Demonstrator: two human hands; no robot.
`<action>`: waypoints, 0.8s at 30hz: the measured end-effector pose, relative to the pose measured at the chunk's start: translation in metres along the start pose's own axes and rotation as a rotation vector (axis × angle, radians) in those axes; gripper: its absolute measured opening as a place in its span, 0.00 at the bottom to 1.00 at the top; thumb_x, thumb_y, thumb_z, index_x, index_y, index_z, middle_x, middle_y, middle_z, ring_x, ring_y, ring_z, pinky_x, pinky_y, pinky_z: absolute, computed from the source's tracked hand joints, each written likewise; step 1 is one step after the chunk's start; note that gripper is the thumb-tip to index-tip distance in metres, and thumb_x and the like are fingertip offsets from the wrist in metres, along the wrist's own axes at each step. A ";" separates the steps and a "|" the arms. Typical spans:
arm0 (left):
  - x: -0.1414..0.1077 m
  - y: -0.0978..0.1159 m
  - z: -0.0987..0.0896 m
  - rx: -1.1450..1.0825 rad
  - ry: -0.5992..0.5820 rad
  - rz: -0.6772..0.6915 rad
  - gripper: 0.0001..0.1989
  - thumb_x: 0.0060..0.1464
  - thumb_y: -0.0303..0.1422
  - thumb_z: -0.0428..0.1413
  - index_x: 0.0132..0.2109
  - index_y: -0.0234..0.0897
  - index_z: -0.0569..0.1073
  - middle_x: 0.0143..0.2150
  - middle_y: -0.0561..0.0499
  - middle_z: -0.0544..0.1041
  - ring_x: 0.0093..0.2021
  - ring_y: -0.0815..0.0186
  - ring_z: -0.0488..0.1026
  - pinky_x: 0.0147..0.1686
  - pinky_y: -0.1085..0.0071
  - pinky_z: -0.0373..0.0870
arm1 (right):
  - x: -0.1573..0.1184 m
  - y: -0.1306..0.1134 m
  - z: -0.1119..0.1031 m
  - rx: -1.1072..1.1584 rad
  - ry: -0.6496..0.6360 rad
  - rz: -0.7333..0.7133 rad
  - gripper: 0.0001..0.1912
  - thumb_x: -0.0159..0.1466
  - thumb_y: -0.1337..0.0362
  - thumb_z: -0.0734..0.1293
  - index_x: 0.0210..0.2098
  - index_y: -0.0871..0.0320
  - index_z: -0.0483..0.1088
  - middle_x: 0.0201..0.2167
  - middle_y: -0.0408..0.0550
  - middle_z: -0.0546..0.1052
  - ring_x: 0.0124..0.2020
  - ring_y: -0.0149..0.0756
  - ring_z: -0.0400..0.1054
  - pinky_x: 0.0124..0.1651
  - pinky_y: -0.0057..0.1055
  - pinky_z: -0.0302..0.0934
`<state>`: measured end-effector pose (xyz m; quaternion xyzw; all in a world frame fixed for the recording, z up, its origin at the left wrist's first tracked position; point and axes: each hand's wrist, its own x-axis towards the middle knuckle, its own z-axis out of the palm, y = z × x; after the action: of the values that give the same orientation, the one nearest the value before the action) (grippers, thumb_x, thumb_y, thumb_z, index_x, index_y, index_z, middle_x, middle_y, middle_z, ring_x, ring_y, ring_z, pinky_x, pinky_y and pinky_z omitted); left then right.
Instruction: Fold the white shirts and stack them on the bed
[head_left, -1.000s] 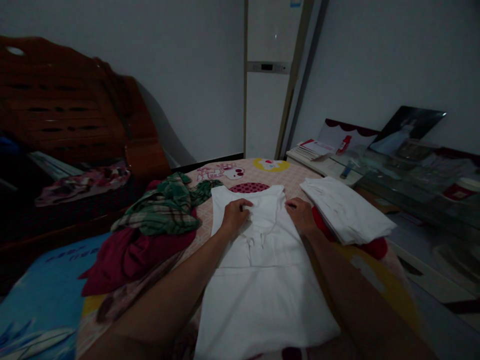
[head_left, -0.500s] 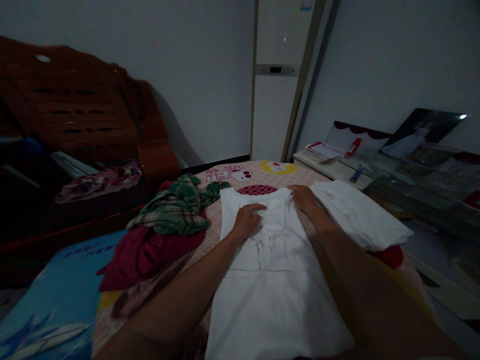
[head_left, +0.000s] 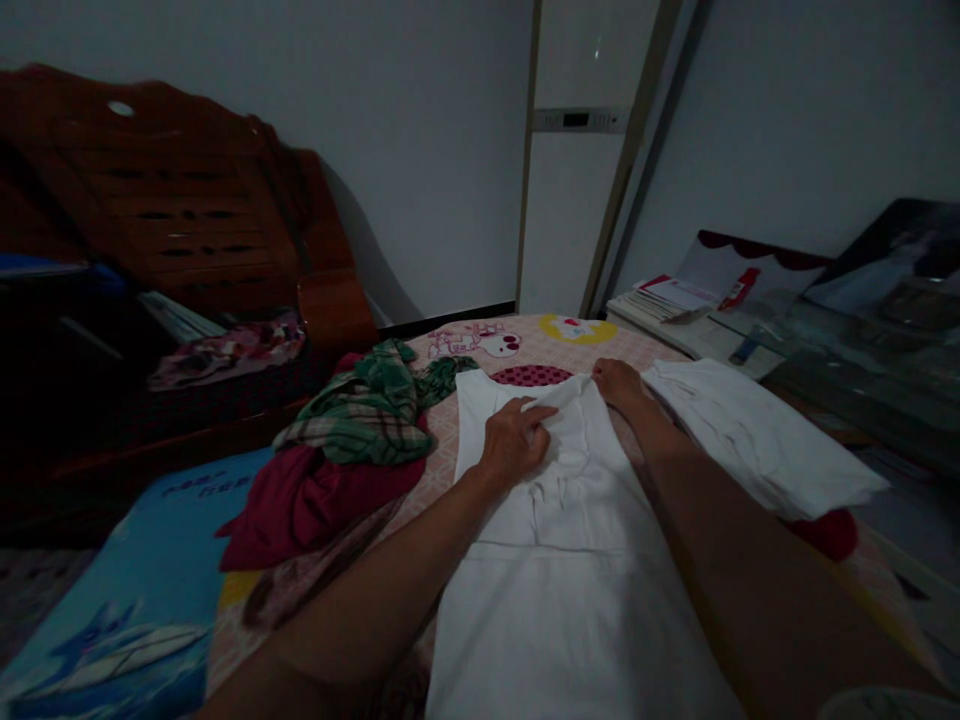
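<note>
A white sleeveless dress [head_left: 540,620] lies spread lengthwise before me, its neckline at the far end and a seam across its waist. My left hand [head_left: 517,440] rests on the upper front of the dress, index finger stretched out over the cloth and the other fingers partly curled. At the far right shoulder of the dress, my right hand [head_left: 619,383] is closed on the fabric edge. Cloth between the two hands is drawn into slanting creases. Just right of my right forearm is a folded white garment [head_left: 757,430].
A green plaid cloth [head_left: 367,410] and a dark red cloth [head_left: 315,510] are heaped at left on the patterned bed cover [head_left: 517,330]. Beyond stand a wooden bench [head_left: 180,220] and a tall white cabinet-like unit [head_left: 570,210]. A glass-topped stand [head_left: 840,340] is at right.
My right hand has closed on the shoulder edge and pulled the cloth slightly, making slanting creases near the neckline. My left hand stays on the front. The view has shifted slightly.
</note>
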<state>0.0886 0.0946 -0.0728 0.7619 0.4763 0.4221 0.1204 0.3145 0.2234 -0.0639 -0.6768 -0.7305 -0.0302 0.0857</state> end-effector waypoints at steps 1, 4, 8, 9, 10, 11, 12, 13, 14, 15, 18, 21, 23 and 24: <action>0.000 0.000 0.000 0.021 -0.010 0.001 0.20 0.49 0.25 0.52 0.47 0.40 0.79 0.47 0.48 0.79 0.53 0.61 0.73 0.56 0.63 0.68 | 0.000 0.000 0.002 0.009 0.004 0.011 0.13 0.64 0.67 0.61 0.44 0.61 0.74 0.44 0.57 0.78 0.46 0.42 0.71 0.46 0.32 0.60; 0.003 -0.004 0.003 0.099 -0.100 -0.139 0.18 0.50 0.24 0.54 0.47 0.36 0.79 0.47 0.44 0.79 0.50 0.59 0.74 0.55 0.62 0.69 | -0.003 0.004 0.002 0.083 0.062 0.010 0.16 0.61 0.69 0.62 0.47 0.61 0.74 0.45 0.56 0.78 0.47 0.42 0.71 0.48 0.32 0.60; 0.009 -0.014 0.006 0.141 -0.118 -0.294 0.21 0.49 0.22 0.54 0.51 0.35 0.78 0.49 0.43 0.78 0.55 0.56 0.72 0.59 0.60 0.64 | -0.013 0.010 -0.007 0.235 0.259 0.138 0.19 0.61 0.71 0.58 0.47 0.64 0.75 0.46 0.57 0.78 0.47 0.43 0.71 0.51 0.34 0.61; 0.010 -0.016 0.006 0.136 -0.115 -0.295 0.22 0.48 0.22 0.54 0.51 0.36 0.77 0.49 0.44 0.78 0.55 0.57 0.71 0.60 0.60 0.64 | -0.017 0.010 -0.009 0.261 0.299 0.162 0.19 0.61 0.71 0.57 0.46 0.64 0.75 0.46 0.58 0.79 0.47 0.43 0.71 0.52 0.35 0.61; 0.011 -0.017 0.006 0.131 -0.113 -0.294 0.22 0.48 0.22 0.54 0.51 0.36 0.78 0.49 0.45 0.78 0.55 0.57 0.71 0.60 0.60 0.64 | -0.021 0.009 -0.010 0.278 0.324 0.164 0.19 0.62 0.71 0.56 0.45 0.65 0.76 0.45 0.58 0.79 0.47 0.43 0.71 0.52 0.35 0.61; 0.011 -0.017 0.006 0.126 -0.111 -0.292 0.22 0.48 0.22 0.54 0.50 0.36 0.78 0.49 0.44 0.78 0.55 0.56 0.71 0.59 0.60 0.65 | -0.025 0.007 -0.010 0.285 0.330 0.136 0.19 0.62 0.71 0.56 0.45 0.64 0.76 0.45 0.58 0.79 0.47 0.43 0.71 0.53 0.36 0.61; 0.011 -0.017 0.006 0.122 -0.108 -0.290 0.22 0.48 0.22 0.54 0.51 0.36 0.77 0.49 0.44 0.77 0.53 0.56 0.72 0.58 0.60 0.66 | -0.030 0.004 -0.008 0.285 0.317 0.086 0.19 0.62 0.70 0.56 0.45 0.63 0.76 0.46 0.57 0.79 0.48 0.42 0.71 0.54 0.36 0.61; 0.011 -0.017 0.005 0.120 -0.105 -0.287 0.22 0.48 0.22 0.54 0.51 0.35 0.77 0.49 0.43 0.77 0.52 0.57 0.73 0.57 0.61 0.67 | -0.034 0.000 -0.006 0.279 0.286 0.027 0.19 0.63 0.71 0.57 0.46 0.63 0.76 0.47 0.57 0.79 0.49 0.42 0.71 0.55 0.36 0.60; 0.011 -0.016 0.005 0.117 -0.103 -0.282 0.22 0.47 0.23 0.54 0.51 0.34 0.77 0.48 0.42 0.76 0.51 0.57 0.73 0.56 0.61 0.67 | -0.038 -0.004 -0.003 0.272 0.243 -0.031 0.19 0.63 0.71 0.57 0.46 0.62 0.76 0.48 0.57 0.78 0.51 0.41 0.70 0.56 0.35 0.60; 0.010 -0.015 0.005 0.115 -0.104 -0.278 0.22 0.47 0.22 0.54 0.51 0.34 0.77 0.48 0.42 0.76 0.50 0.57 0.74 0.55 0.62 0.68 | -0.041 -0.007 0.001 0.268 0.200 -0.081 0.19 0.63 0.71 0.57 0.47 0.62 0.76 0.50 0.57 0.77 0.52 0.40 0.69 0.58 0.35 0.59; 0.010 -0.014 0.004 0.114 -0.122 -0.272 0.23 0.47 0.22 0.53 0.51 0.35 0.77 0.48 0.43 0.76 0.48 0.58 0.74 0.54 0.62 0.68 | -0.045 -0.013 0.006 0.283 0.148 -0.081 0.19 0.63 0.72 0.57 0.47 0.63 0.75 0.52 0.56 0.76 0.55 0.39 0.68 0.59 0.33 0.58; 0.010 -0.014 0.005 0.117 -0.131 -0.267 0.22 0.48 0.22 0.53 0.50 0.36 0.77 0.48 0.44 0.76 0.48 0.58 0.74 0.55 0.61 0.68 | -0.043 -0.009 0.001 0.262 0.203 0.163 0.19 0.65 0.69 0.56 0.45 0.63 0.76 0.48 0.58 0.78 0.50 0.41 0.71 0.54 0.34 0.61; 0.010 -0.014 0.005 0.116 -0.131 -0.269 0.22 0.48 0.22 0.53 0.50 0.35 0.77 0.47 0.44 0.76 0.48 0.58 0.74 0.55 0.60 0.68 | -0.039 -0.008 -0.005 0.208 0.173 0.302 0.18 0.66 0.65 0.56 0.42 0.64 0.77 0.44 0.60 0.79 0.47 0.45 0.72 0.50 0.35 0.63; 0.010 -0.014 0.005 0.116 -0.134 -0.269 0.22 0.48 0.22 0.53 0.50 0.35 0.77 0.47 0.44 0.76 0.48 0.58 0.74 0.55 0.61 0.68 | -0.037 -0.008 -0.008 0.182 0.136 0.329 0.18 0.66 0.63 0.57 0.41 0.64 0.77 0.43 0.61 0.79 0.47 0.46 0.73 0.48 0.35 0.63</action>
<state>0.0854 0.1109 -0.0788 0.7234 0.5884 0.3221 0.1634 0.3093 0.1853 -0.0619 -0.7728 -0.6025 0.0048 0.1992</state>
